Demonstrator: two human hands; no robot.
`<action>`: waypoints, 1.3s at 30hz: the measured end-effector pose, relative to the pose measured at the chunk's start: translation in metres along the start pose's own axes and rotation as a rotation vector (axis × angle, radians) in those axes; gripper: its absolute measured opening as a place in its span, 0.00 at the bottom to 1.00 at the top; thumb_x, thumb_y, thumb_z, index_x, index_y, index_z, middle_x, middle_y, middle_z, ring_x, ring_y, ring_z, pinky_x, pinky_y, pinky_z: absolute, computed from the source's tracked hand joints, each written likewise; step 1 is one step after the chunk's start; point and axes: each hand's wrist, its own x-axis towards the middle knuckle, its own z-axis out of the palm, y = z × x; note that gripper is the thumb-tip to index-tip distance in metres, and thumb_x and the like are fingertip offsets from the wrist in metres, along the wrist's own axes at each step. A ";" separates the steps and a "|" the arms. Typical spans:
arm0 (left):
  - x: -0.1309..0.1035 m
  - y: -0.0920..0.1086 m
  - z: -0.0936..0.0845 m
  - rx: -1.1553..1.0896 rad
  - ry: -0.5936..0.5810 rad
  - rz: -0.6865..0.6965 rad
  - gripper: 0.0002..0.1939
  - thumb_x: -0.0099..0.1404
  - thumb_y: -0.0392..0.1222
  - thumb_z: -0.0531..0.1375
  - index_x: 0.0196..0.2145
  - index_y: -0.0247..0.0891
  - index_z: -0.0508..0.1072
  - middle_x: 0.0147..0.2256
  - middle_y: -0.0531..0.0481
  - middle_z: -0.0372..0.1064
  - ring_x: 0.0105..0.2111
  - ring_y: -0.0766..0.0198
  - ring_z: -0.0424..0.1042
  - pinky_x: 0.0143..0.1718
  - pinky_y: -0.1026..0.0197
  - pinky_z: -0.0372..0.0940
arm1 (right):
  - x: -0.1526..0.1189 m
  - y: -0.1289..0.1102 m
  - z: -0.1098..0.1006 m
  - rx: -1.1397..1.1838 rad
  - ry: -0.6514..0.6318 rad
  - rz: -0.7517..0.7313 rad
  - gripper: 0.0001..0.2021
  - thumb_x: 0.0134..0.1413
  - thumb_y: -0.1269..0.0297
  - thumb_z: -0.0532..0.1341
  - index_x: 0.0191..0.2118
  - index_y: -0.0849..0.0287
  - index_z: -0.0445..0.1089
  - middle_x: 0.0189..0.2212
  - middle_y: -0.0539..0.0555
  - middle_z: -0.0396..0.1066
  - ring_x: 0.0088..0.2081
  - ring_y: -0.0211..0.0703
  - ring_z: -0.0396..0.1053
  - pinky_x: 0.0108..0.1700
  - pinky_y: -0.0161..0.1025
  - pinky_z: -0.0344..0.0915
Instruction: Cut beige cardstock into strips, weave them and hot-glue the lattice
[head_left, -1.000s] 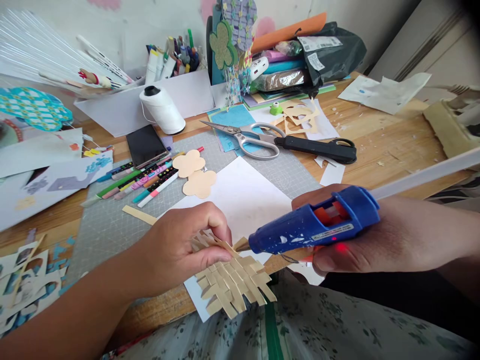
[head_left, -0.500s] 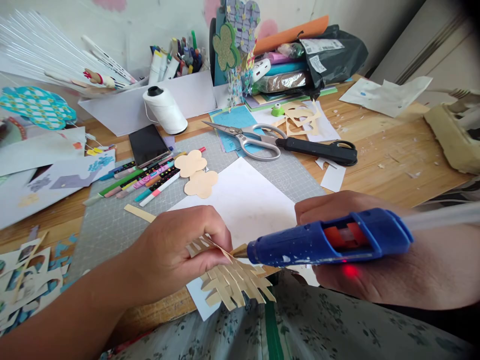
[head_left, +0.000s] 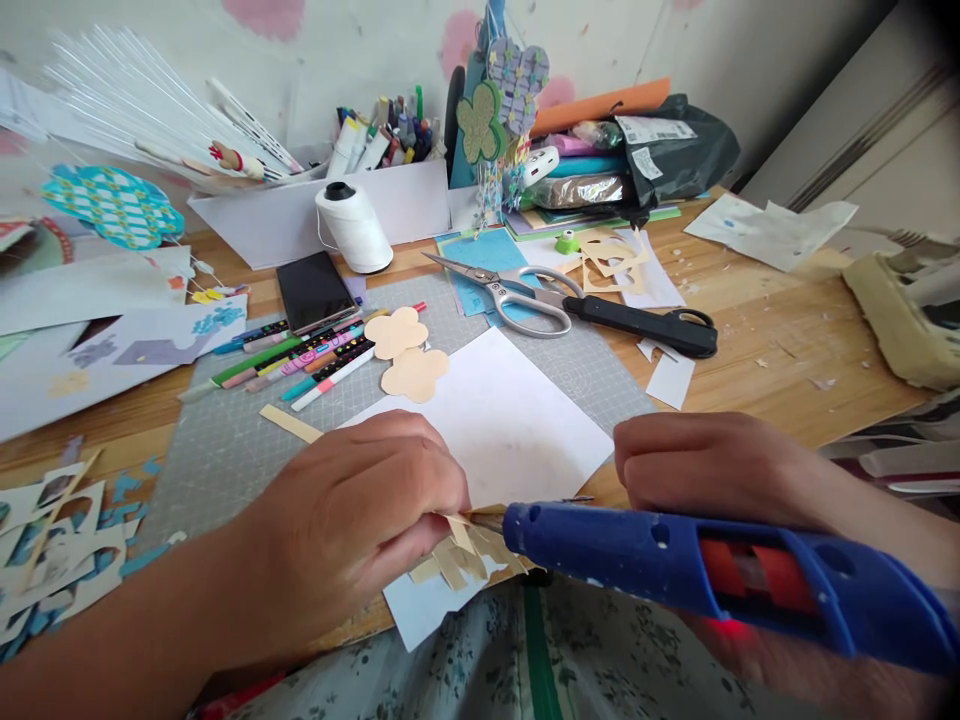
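My left hand (head_left: 375, 495) pinches a piece of woven cream paper strips (head_left: 457, 560) near the table's front edge, and covers much of it. My right hand (head_left: 720, 470) is wrapped round a blue glue gun (head_left: 637, 555), whose red light glows on the underside. The gun's metal nozzle points left and meets the paper strips beside my left fingertips; whether glue is coming out is too small to tell. A white paper sheet (head_left: 495, 420) lies just beyond both hands. Two cream flower-shaped cut-outs (head_left: 414, 374) rest at its upper left corner.
Behind the sheet lie scissors (head_left: 517, 297), a black-handled tool (head_left: 645, 325) and a phone (head_left: 315, 290). Several pens (head_left: 322, 365) lie on the grey cutting mat (head_left: 225, 450). A white thread spool (head_left: 356, 228) stands farther back. Paper scraps (head_left: 60, 550) are heaped at left.
My left hand has turned over the woven strips, so less of them shows. The glue gun has swung, its rear now lower and nearer. The view has shifted slightly.
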 end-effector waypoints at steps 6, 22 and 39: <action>-0.002 0.002 -0.001 0.032 0.006 0.027 0.09 0.67 0.28 0.55 0.38 0.42 0.65 0.31 0.53 0.72 0.34 0.65 0.71 0.34 0.64 0.65 | 0.002 0.000 -0.001 0.050 -0.073 0.038 0.09 0.43 0.69 0.62 0.25 0.55 0.58 0.24 0.47 0.61 0.26 0.38 0.60 0.27 0.37 0.53; 0.001 0.005 0.000 -0.031 0.009 -0.087 0.11 0.64 0.26 0.52 0.35 0.43 0.61 0.31 0.54 0.68 0.33 0.65 0.70 0.32 0.63 0.63 | -0.001 -0.008 0.002 -0.180 0.029 -0.057 0.10 0.52 0.60 0.61 0.26 0.54 0.60 0.25 0.49 0.58 0.27 0.42 0.57 0.28 0.41 0.50; 0.001 0.005 0.002 -0.105 0.122 -0.256 0.08 0.60 0.28 0.56 0.32 0.40 0.67 0.30 0.55 0.71 0.29 0.69 0.72 0.31 0.66 0.65 | -0.004 -0.006 0.013 -0.509 0.334 -0.179 0.20 0.68 0.71 0.45 0.23 0.57 0.62 0.24 0.51 0.61 0.26 0.41 0.56 0.28 0.41 0.50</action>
